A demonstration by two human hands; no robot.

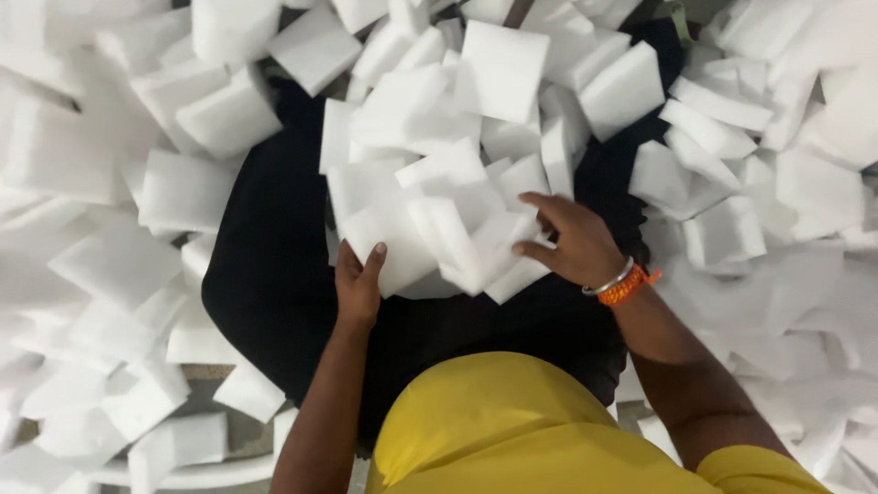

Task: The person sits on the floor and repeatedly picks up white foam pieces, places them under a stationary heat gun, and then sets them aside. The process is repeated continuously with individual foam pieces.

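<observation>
A loose heap of white foam sponge blocks (430, 183) lies on my lap, over black cloth (274, 274). My left hand (358, 279) grips the near corner of one flat white block (389, 242) at the heap's front left. My right hand (574, 242) rests with spread fingers on the right side of the heap, its fingertips touching a block (512, 265). On the right wrist I see a silver bangle and an orange bead band (625, 284). My yellow shirt (512, 430) fills the bottom centre.
White foam blocks are piled all around: a deep pile at the left (91, 229), another at the right (786, 183), more at the top (512, 64). A strip of grey floor (242, 434) shows at the lower left.
</observation>
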